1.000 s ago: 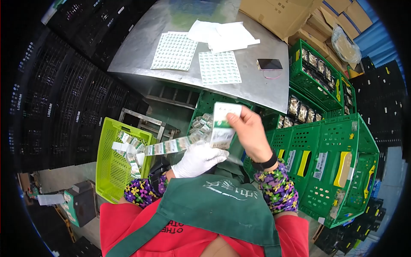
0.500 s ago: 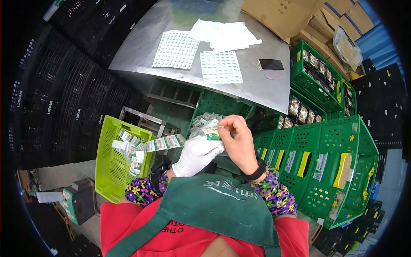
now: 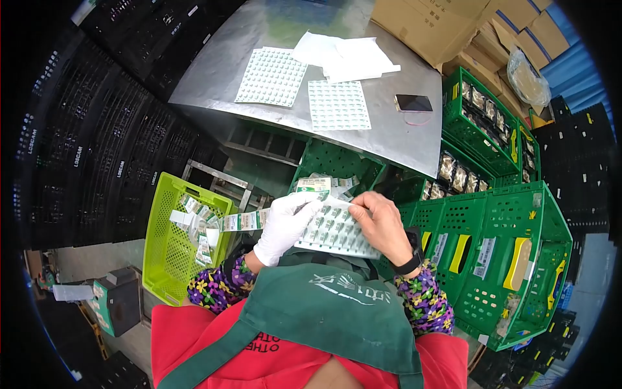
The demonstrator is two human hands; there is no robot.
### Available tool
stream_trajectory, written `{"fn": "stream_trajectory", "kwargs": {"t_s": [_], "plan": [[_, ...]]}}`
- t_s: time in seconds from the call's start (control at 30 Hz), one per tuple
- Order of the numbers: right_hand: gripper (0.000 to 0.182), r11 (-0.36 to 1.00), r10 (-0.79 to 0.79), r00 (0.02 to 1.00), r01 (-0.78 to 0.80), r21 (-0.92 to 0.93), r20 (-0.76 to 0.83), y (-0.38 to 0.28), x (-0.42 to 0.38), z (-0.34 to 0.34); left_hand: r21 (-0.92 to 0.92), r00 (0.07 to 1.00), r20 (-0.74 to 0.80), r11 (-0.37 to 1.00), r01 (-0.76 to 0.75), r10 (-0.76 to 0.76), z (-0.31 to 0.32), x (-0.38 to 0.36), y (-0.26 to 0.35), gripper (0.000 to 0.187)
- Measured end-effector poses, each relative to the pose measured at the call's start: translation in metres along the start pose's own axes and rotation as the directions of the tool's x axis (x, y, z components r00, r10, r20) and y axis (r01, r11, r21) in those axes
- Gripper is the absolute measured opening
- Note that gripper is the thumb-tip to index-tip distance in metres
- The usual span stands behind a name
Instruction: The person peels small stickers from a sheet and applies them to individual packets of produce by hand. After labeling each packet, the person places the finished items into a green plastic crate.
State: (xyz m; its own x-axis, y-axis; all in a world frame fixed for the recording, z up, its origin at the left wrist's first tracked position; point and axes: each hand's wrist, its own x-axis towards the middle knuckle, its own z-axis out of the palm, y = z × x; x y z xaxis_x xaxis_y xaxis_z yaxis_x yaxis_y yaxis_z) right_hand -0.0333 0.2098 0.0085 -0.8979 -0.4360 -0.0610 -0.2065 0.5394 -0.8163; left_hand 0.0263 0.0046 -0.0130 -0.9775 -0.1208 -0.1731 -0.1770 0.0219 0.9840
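Observation:
My left hand, in a white glove, is closed with its fingertips at the upper left edge of a sticker sheet. Rows of small green-and-white stickers cover this sheet, which lies low in front of the apron. My bare right hand pinches the sheet's upper right part between thumb and fingers. A strip of printed labels runs from the lime basket to behind the glove. Just beyond the gloved fingers shows a printed label with a green band. The glove hides part of the strip.
A lime basket with label strips stands at left. Under the metal table is a green crate with more labels. On the table lie sticker sheets, white paper and a phone. Green crates stand at right.
The sticker sheet now shows between my hands. My right hand has moved right and down from the label to the sheet; my left hand has shifted slightly left.

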Motion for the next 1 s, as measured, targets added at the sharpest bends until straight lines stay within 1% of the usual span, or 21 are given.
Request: {"fn": "stream_trajectory", "kwargs": {"t_s": [0.07, 0.1, 0.13, 0.17, 0.2, 0.27, 0.33, 0.37, 0.4, 0.47, 0.5, 0.53, 0.6, 0.63, 0.67, 0.73, 0.77, 0.8, 0.87, 0.93, 1.0], "plan": [[0.017, 0.977, -0.206, 0.967, 0.196, -0.082, -0.149, -0.007, 0.002, 0.000, 0.125, 0.999, 0.011, 0.991, -0.038, 0.037, 0.001, 0.000, 0.005, 0.020], [0.016, 0.975, -0.223, 0.962, 0.217, -0.055, -0.155, -0.020, 0.003, -0.002, 0.125, 0.999, 0.017, 0.991, -0.038, 0.036, 0.003, 0.000, 0.003, 0.020], [0.016, 0.975, -0.221, 0.962, 0.215, -0.056, -0.159, -0.022, 0.006, 0.000, 0.172, 0.992, 0.044, 0.977, -0.126, 0.120, 0.006, 0.000, 0.000, 0.019], [0.016, 0.936, -0.337, 0.928, 0.313, -0.158, -0.156, -0.023, 0.008, 0.002, 0.218, 0.976, 0.074, 0.952, -0.214, 0.203, 0.008, 0.001, -0.001, 0.019], [0.016, 0.878, -0.448, 0.883, 0.405, -0.257, -0.140, -0.025, 0.010, 0.004, 0.220, 0.976, 0.076, 0.951, -0.215, 0.203, 0.008, 0.001, 0.002, 0.019], [0.014, 0.848, -0.497, 0.855, 0.442, -0.292, -0.149, -0.026, 0.011, 0.009, 0.167, 0.997, 0.051, 0.983, -0.072, 0.064, 0.009, 0.000, 0.010, 0.018], [0.012, 0.851, -0.516, 0.837, 0.477, -0.220, -0.180, -0.027, 0.008, 0.011, 0.058, 0.996, 0.082, 0.998, -0.032, 0.027, 0.007, 0.001, 0.011, 0.018], [0.012, 0.913, -0.389, 0.897, 0.406, 0.041, -0.208, -0.021, 0.007, 0.015, 0.085, 0.991, 0.058, 0.988, -0.128, 0.123, 0.009, 0.000, 0.014, 0.018], [0.012, 0.913, -0.389, 0.898, 0.405, 0.042, -0.204, -0.021, 0.006, 0.016, 0.115, 0.975, 0.038, 0.969, -0.221, 0.218, 0.010, -0.001, 0.016, 0.018], [0.012, 0.906, -0.306, 0.933, 0.346, 0.244, -0.189, -0.022, 0.005, 0.016, 0.063, 0.980, 0.049, 0.979, -0.194, 0.191, 0.010, 0.002, 0.018, 0.018], [0.012, 0.883, -0.437, 0.870, 0.464, 0.077, -0.227, -0.028, 0.003, 0.014, 0.012, 0.984, 0.062, 0.986, -0.166, 0.165, 0.010, 0.005, 0.018, 0.018], [0.012, 0.883, -0.437, 0.870, 0.464, 0.078, -0.228, -0.027, 0.003, 0.013, 0.013, 0.985, 0.061, 0.986, -0.165, 0.164, 0.007, 0.007, 0.019, 0.018], [0.014, 0.873, -0.483, 0.766, 0.461, -0.161, -0.425, -0.023, 0.001, 0.009, 0.066, 0.973, 0.211, 0.994, 0.085, -0.098, -0.001, 0.012, 0.021, 0.020], [0.015, 0.871, -0.488, 0.744, 0.452, -0.195, -0.456, -0.018, 0.000, 0.004, -0.068, 0.968, 0.177, 0.979, 0.192, -0.178, -0.001, 0.013, 0.027, 0.020], [0.016, 0.867, -0.495, 0.720, 0.441, -0.230, -0.486, -0.014, -0.001, 0.000, -0.135, 0.988, 0.111, 0.984, 0.120, -0.105, -0.001, 0.019, 0.005, 0.020], [0.028, 0.952, -0.168, 0.877, 0.263, 0.157, -0.449, -0.016, 0.006, -0.003, 0.230, 0.978, 0.101, 0.952, -0.201, 0.182, -0.006, 0.017, 0.006, 0.018], [0.050, 0.929, 0.001, 0.946, 0.119, 0.351, -0.323, -0.022, 0.008, -0.004, 0.244, 0.954, 0.148, 0.925, -0.292, 0.262, -0.003, 0.013, 0.011, 0.017], [0.064, 0.921, 0.104, 0.981, -0.032, 0.388, -0.166, -0.020, 0.010, -0.003, 0.250, 0.919, 0.193, 0.889, -0.384, 0.342, 0.000, 0.010, 0.016, 0.016], [0.066, 0.764, 0.191, 0.978, -0.204, 0.613, 0.088, -0.025, 0.013, -0.001, 0.242, 0.897, 0.295, 0.883, -0.403, 0.329, 0.004, 0.007, 0.014, 0.016], [0.062, 0.737, 0.156, 0.987, -0.149, 0.659, 0.048, -0.019, 0.022, 0.004, 0.213, 0.866, 0.323, 0.862, -0.459, 0.381, 0.009, 0.004, 0.017, 0.016], [0.056, 0.720, 0.125, 0.976, 0.034, 0.693, -0.179, -0.020, 0.034, -0.001, 0.310, 0.881, 0.358, 0.851, -0.424, 0.309, 0.007, 0.001, 0.016, 0.016]]}}
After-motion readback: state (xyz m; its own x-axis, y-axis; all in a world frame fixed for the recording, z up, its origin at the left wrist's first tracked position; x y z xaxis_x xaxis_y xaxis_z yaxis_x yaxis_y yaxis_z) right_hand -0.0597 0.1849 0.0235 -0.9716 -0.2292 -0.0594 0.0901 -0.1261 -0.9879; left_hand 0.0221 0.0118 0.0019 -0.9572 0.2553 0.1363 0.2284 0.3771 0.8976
